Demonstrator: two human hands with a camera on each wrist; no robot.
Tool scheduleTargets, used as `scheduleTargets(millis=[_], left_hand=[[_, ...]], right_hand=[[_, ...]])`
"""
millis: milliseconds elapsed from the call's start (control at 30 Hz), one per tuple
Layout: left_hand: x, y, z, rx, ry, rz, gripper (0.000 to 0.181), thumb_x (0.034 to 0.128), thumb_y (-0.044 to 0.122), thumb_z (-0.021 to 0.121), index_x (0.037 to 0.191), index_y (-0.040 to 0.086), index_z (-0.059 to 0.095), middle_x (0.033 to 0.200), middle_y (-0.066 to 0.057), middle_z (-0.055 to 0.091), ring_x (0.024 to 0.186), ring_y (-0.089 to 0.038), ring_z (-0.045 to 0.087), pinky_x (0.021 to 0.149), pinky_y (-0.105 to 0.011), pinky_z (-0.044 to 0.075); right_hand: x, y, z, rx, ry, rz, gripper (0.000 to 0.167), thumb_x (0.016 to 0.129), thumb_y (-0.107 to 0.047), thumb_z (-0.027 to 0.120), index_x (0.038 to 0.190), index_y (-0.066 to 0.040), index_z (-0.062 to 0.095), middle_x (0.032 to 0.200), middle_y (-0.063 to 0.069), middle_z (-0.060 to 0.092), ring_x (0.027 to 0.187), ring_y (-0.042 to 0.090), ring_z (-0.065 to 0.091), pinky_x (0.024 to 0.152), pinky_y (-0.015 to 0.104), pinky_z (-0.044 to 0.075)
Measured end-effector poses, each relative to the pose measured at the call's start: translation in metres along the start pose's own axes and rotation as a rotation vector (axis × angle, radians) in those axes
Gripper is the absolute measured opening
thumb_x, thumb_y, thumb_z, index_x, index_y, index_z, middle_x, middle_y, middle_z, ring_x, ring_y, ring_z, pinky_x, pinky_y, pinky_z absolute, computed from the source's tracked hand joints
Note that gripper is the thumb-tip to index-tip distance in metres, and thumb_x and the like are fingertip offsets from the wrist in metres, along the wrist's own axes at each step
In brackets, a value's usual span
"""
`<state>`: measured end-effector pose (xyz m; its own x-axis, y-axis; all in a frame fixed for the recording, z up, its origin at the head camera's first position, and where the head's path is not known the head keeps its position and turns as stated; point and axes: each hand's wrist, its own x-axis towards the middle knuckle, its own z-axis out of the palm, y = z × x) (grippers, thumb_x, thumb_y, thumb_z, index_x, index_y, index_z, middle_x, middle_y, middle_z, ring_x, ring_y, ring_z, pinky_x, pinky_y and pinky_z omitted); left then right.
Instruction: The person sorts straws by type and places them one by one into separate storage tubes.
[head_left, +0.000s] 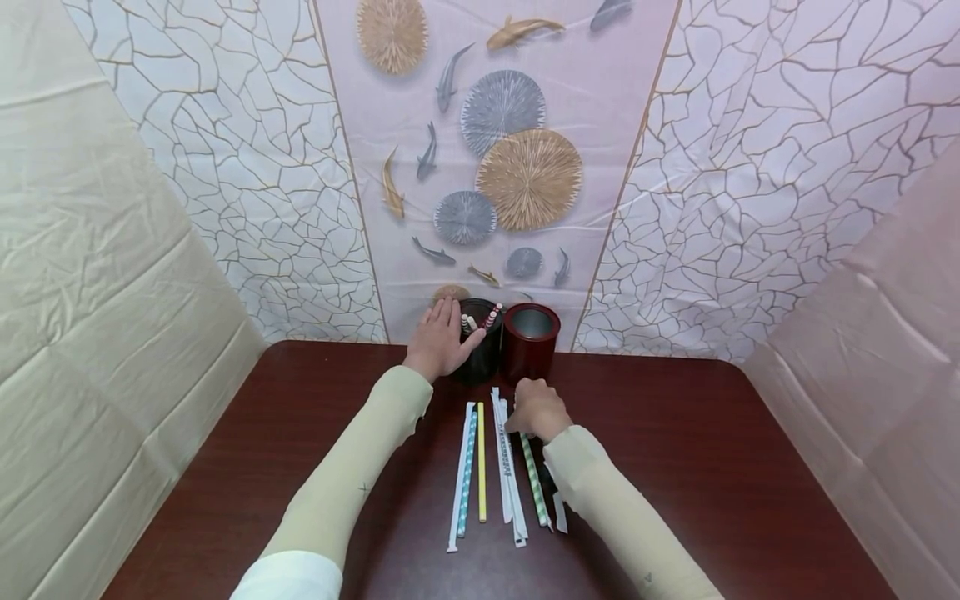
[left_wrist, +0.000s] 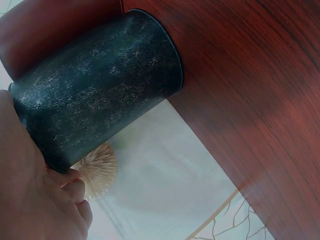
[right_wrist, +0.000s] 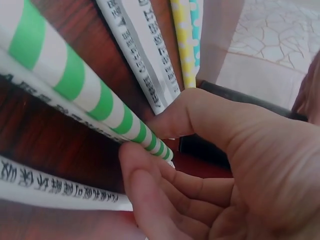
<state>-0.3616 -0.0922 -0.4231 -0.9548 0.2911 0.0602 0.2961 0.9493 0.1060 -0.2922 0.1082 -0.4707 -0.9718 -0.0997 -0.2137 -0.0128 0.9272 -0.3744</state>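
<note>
My left hand [head_left: 442, 337] rests against the rim of a black cup [head_left: 480, 362], its fingers extended along the far left side and its thumb across the near rim. Several striped paper straws [head_left: 491, 317] stand inside that cup. Touching it on the right is a dark red cup [head_left: 529, 354]. My right hand [head_left: 542, 408] pinches the far end of a green-and-white striped straw [right_wrist: 80, 82] between thumb and index finger. Paper-wrapped straws [right_wrist: 142, 45] lie on both sides of it. In the left wrist view, the left fingertips are partly hidden.
Left of the wrapped straws lie a yellow straw [head_left: 482, 467] and a blue-and-white straw [head_left: 467, 475]. Everything lies on a dark red wooden table [head_left: 315, 400]. A patterned cloth [head_left: 525, 267] hangs right behind the cups, and pale cloth [head_left: 112, 400] closes off the sides.
</note>
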Motion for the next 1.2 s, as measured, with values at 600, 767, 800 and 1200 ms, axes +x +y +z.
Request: scheduleTargets(millis=[600,767,800,1200], left_hand=[[0.002,0.0,0.002,-0.006,0.002,-0.004,0.091,0.1091,0.069,0.021,0.169,0.0,0.014,0.178,-0.017,0.012,0.167,-0.031,0.011,0.137,-0.045,0.012],[0.001,0.0,0.001,-0.012,-0.001,-0.003,0.092,0.1088,0.069,0.021,0.169,0.001,0.013,0.179,-0.017,0.011,0.167,-0.031,0.01,0.137,-0.045,0.011],[0.001,0.0,0.001,-0.013,-0.003,-0.004,0.091,0.1088,0.069,0.021,0.169,0.001,0.012,0.179,-0.017,0.01,0.167,-0.031,0.01,0.137,-0.044,0.011],[0.0,0.0,0.0,-0.027,-0.019,-0.008,0.092,0.1087,0.069,0.021,0.169,0.002,0.01,0.179,-0.017,0.007,0.167,-0.031,0.008,0.137,-0.044,0.01]], right_hand=[[-0.001,0.016,-0.024,0.104,-0.031,0.035,0.024,0.089,-0.022,0.082,0.084,-0.006,0.066,0.071,0.009,0.07,0.063,0.024,0.075,0.053,0.029,0.055],[0.0,0.019,-0.032,0.085,-0.015,0.003,0.026,0.089,-0.024,0.082,0.082,-0.005,0.066,0.068,0.01,0.072,0.064,0.025,0.077,0.055,0.028,0.054],[0.0,0.019,-0.033,0.082,-0.015,-0.005,0.026,0.09,-0.025,0.082,0.081,-0.005,0.066,0.067,0.01,0.072,0.065,0.026,0.077,0.056,0.029,0.054],[-0.013,0.006,-0.072,0.053,0.035,-0.127,0.03,0.091,-0.025,0.082,0.07,-0.005,0.073,0.061,0.006,0.072,0.067,0.026,0.076,0.064,0.034,0.056]])
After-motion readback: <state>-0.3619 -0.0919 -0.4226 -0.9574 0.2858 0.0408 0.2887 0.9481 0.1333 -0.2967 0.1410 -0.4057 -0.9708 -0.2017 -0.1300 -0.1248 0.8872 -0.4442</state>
